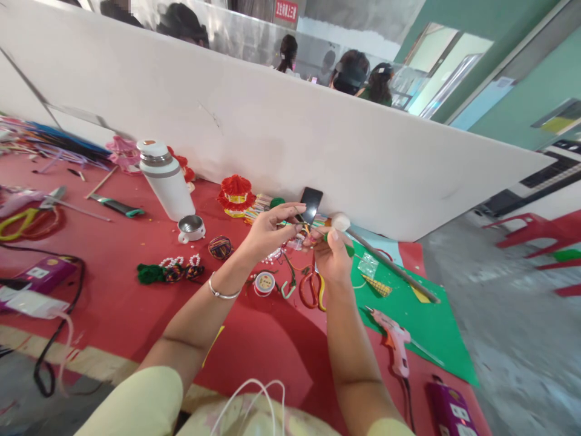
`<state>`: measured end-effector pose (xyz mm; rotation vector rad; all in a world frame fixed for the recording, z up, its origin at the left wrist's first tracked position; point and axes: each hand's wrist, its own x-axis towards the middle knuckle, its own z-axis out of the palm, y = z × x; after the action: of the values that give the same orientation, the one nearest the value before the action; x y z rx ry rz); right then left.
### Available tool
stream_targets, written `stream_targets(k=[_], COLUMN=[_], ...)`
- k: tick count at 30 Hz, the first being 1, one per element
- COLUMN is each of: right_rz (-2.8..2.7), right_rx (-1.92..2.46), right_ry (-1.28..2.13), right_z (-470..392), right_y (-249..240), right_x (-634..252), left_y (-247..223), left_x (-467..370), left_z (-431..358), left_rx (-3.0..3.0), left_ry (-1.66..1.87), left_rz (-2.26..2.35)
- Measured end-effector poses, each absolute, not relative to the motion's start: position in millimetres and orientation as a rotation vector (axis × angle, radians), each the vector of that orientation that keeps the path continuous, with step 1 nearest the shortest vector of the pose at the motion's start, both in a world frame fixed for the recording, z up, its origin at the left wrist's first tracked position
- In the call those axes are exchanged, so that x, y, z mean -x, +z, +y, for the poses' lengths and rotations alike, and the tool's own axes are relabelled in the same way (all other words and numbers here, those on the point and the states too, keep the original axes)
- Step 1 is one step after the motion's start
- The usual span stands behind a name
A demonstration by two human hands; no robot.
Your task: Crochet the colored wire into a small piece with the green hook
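Note:
My left hand (269,233) and my right hand (333,257) meet above the red table (254,345). Together they pinch a small craft piece (307,230) with a thin wire or cord between the fingertips. My right hand also grips a green stem (349,249) topped by a white ball (341,221). A silver bangle (222,293) circles my left wrist. Right under the hands lie red-handled scissors (312,288) and a small spool of thread (264,283).
A pink glue gun (396,342) lies on a green sheet (431,327) at right, beside a long stick (394,269). A white flask (166,179), metal cup (191,227), phone (311,204), beaded pieces (175,270) and red ornament (236,194) stand before the white partition (272,121). Other people sit beyond it.

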<state>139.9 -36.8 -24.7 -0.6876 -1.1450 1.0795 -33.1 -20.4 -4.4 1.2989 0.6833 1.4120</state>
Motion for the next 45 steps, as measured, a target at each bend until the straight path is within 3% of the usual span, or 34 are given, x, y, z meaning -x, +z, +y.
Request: stream_targets(k=[4,9,45], right_rz=[-1.151,-1.148,-1.313], right_rx=[0.675,0.727,0.837], right_ry=[1.109,1.075,0.877], right_z=[-37,-37,-37], right_y=[-25,-26,-36], right_x=[-139,-138,-150], left_y=[3,5,1], left_x=[36,34,27], left_z=[-25,-26,-26], left_rx=[-1.092,-0.976,-1.085], left_ry=[1.267,1.370,1.585], left_rz=[0.497,0.489,0.628])
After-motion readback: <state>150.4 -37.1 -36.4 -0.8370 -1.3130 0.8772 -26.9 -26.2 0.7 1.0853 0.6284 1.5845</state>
